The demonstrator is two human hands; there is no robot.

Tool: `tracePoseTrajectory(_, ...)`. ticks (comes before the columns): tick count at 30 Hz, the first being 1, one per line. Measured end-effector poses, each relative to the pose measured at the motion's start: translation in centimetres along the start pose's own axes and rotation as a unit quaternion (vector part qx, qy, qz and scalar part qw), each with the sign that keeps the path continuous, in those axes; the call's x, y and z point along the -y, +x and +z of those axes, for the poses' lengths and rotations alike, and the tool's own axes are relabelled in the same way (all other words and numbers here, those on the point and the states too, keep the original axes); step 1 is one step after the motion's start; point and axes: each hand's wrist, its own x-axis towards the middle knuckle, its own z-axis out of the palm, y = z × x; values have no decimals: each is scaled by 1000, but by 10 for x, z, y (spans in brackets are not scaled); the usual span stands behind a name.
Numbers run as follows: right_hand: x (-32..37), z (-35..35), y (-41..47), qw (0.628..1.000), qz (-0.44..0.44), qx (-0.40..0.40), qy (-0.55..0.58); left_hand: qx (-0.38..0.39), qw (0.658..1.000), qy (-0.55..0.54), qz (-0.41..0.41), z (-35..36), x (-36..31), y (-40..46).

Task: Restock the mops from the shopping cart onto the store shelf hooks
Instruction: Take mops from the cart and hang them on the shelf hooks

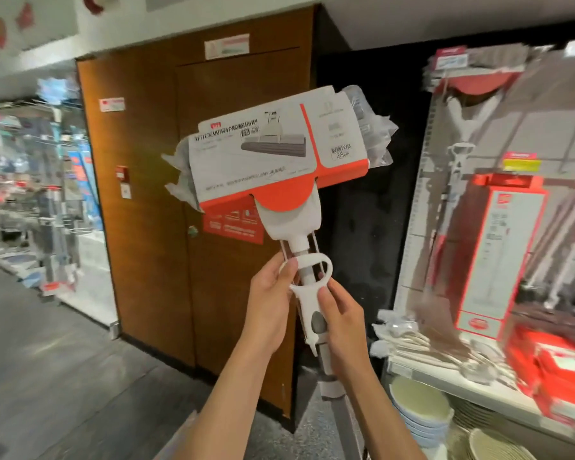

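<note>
Overhead, a boxed sponge mop [281, 151] is rising head-up, its pole running near-vertically; the left hand [268, 303] is pinching the wringer handle [309, 270], the right hand [341, 323] gripping just below, display hooks [452, 78] waiting far right.

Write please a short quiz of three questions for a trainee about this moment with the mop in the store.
1. True or false: both hands hold the mop with its packaged head pointing up.
2. Which hand has its fingers at the white loop of the wringer handle? A) left hand B) right hand
3. What stands directly behind the mop head?

Key:
1. True.
2. A.
3. A brown wooden door; the shelf of hanging mops is to the right.
</note>
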Motion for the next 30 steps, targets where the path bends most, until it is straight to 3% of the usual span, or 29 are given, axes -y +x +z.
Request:
tracePoseTrajectory(8, 12, -53, 17, 996, -11, -83, -9, -4, 995, -100, 6, 77, 14, 10)
tracePoseTrajectory(22, 71, -209, 90, 988, -71, -123, -65, 53, 979, -198, 4, 236, 26, 67)
tracePoseTrajectory(30, 86, -300, 162, 983, -82, -165, 27, 124, 970, -207, 38, 334, 51, 115)
